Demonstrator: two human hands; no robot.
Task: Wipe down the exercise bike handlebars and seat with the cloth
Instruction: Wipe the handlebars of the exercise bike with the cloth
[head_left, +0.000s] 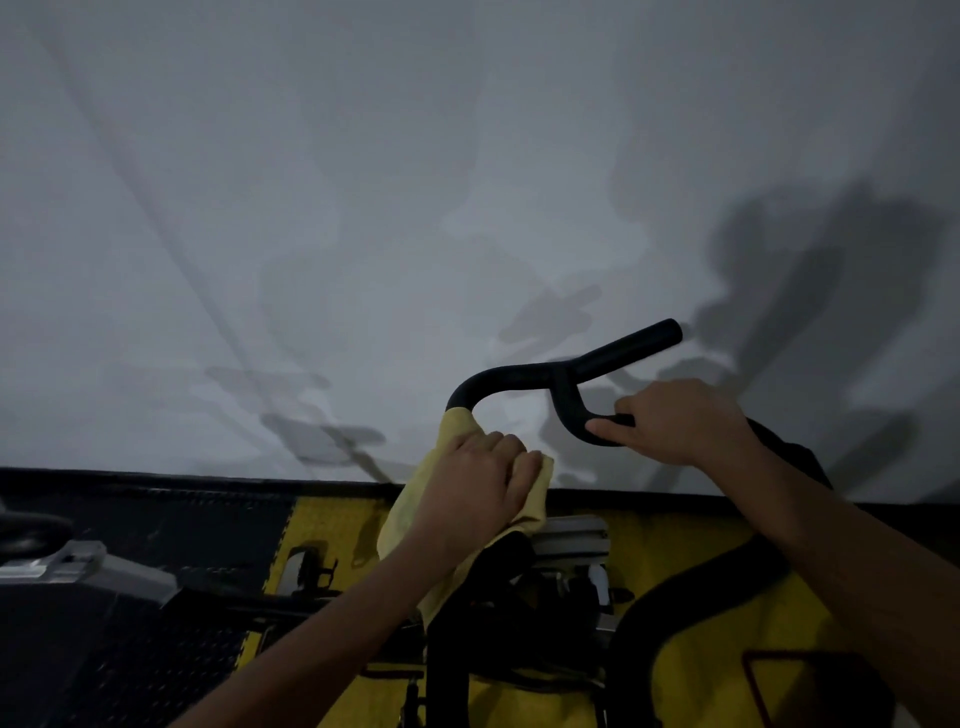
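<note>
- the left hand (475, 480) is curled around the yellow cloth (415, 506), which is wrapped over the left side of the black handlebars (524, 376); the fingers fold over the top of the cloth and the knuckles face the camera.
- the cloth covers the bar from just below its left bend downward, and a loose part of it hangs down past the wrist along the forearm.
- the right hand (680, 421) grips the inner loop of the handlebars on the right side, fingers curled over the bar and the thumb pointing left along it.
- the handlebars curve up from under the cloth, run right to a junction, and from there one straight grip juts up and to the right, its end bare and touched by neither hand.
- the two hands sit near each other, apart, on opposite sides of the junction.
- the bike frame (447, 649) drops dark below the hands, with a grey metal bracket (576, 535) just beside the hanging cloth; the seat does not show in this view.
- the floor mat (332, 525) under the bike is yellow, with black mat tiles (156, 519) to the left.
- a pale wall (363, 208) fills the upper part of the view and carries dark shadows of the bars and arms on its right side.
- part of another grey and black machine (78, 566) shows at the left edge.
- the light is dim, so fine detail on the frame is hard to make out.
</note>
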